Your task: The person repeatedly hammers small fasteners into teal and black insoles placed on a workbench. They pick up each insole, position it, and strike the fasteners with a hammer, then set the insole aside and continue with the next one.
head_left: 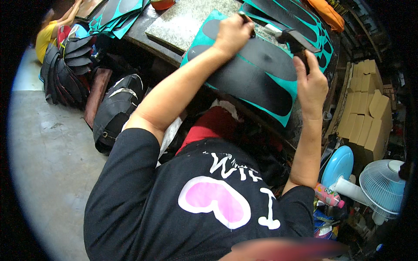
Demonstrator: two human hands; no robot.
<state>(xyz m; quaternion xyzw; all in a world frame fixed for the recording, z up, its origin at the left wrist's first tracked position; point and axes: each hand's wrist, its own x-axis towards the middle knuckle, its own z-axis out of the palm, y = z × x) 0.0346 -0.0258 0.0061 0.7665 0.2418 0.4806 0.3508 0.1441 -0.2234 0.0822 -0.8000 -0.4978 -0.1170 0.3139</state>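
On the table lies a teal sheet (281, 117) with large black sole-shaped areas (244, 82). Over its far part, my left hand (233, 37) closes around a small dark metal tool (246, 18); most of the tool hides behind my fingers, so I cannot tell its kind. My right hand (312, 89), held above the sheet's right side, is wrapped around the handle of a hammer (298, 40) with a dark head and a pale end. More teal and black sheets (289, 15) lie behind, at the far right.
Further teal-black sheets (117, 17) are stacked at the far left of the table, near a speckled board (170, 32). Black curved pieces (67, 69) hang at left, above a black bag (117, 113). Cardboard boxes (365, 104) and a fan (383, 187) stand right. Another person (45, 37) is far left.
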